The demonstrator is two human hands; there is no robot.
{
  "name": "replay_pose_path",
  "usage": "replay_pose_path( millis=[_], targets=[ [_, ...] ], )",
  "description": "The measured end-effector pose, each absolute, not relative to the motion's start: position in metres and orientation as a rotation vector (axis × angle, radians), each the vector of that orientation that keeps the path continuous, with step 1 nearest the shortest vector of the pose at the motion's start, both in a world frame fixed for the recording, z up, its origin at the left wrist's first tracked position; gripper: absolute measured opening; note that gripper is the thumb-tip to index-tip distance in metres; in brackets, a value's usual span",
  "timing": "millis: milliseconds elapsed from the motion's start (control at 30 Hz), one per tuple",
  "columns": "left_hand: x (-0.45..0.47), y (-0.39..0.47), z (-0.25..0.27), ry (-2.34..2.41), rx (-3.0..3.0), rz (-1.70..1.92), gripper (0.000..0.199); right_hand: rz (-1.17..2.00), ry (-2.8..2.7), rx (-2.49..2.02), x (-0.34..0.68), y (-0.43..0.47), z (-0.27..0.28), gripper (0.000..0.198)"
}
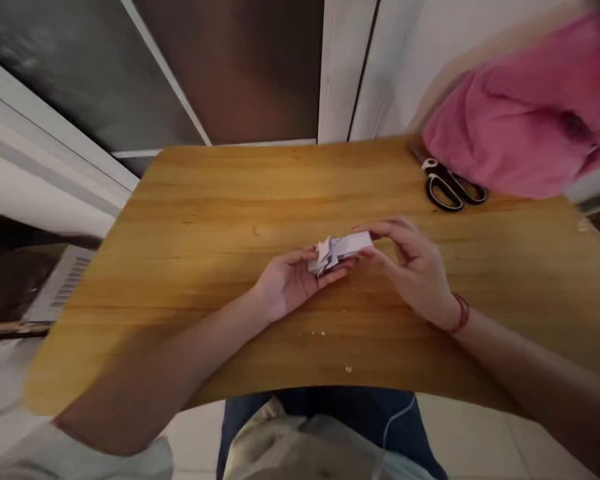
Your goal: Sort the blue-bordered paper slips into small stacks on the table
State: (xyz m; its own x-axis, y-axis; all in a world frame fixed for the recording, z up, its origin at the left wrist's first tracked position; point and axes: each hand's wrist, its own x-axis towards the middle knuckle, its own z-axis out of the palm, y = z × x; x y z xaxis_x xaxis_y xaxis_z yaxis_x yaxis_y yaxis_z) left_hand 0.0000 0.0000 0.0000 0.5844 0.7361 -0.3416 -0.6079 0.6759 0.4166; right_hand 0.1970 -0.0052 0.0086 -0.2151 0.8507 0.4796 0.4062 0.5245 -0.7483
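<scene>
Between my hands, just above the wooden table, is a small piece of folded white paper (pixel 350 245) with bluish-grey shading. Its left end is a cluster of pointed folds and its right end a plain flat strip. My left hand (pixel 296 279) is palm up, with the thumb on the folded cluster and the fingers beneath it. My right hand (pixel 410 261) pinches the strip's right end between thumb and fingertips. A red band circles the right wrist. Some of the left fingers are hidden behind the paper.
Black-handled scissors (pixel 450 187) lie at the table's (pixel 220 200) back right, beside a pink cloth (pixel 520 120). Tiny white scraps (pixel 349 369) dot the surface near the front edge. A glazed door frame stands behind; a box with printed lines (pixel 63 283) sits off the left side.
</scene>
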Motion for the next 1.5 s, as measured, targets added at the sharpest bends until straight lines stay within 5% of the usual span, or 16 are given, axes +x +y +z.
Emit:
replay_pose_path(
  millis=[767,1367,1500],
  targets=[
    [0.003,-0.001,0.002,0.666,0.265,0.846,0.02,0.47,-2.1,-1.158,0.192,-0.002,-0.003,0.026],
    [0.008,0.0,-0.004,0.691,0.412,0.925,0.021,0.205,-2.342,-1.162,0.176,-0.021,-0.005,0.074],
    [0.008,-0.001,-0.004,0.692,0.421,0.891,0.02,0.017,-2.386,-1.05,0.17,-0.026,-0.009,0.038]
  ],
)
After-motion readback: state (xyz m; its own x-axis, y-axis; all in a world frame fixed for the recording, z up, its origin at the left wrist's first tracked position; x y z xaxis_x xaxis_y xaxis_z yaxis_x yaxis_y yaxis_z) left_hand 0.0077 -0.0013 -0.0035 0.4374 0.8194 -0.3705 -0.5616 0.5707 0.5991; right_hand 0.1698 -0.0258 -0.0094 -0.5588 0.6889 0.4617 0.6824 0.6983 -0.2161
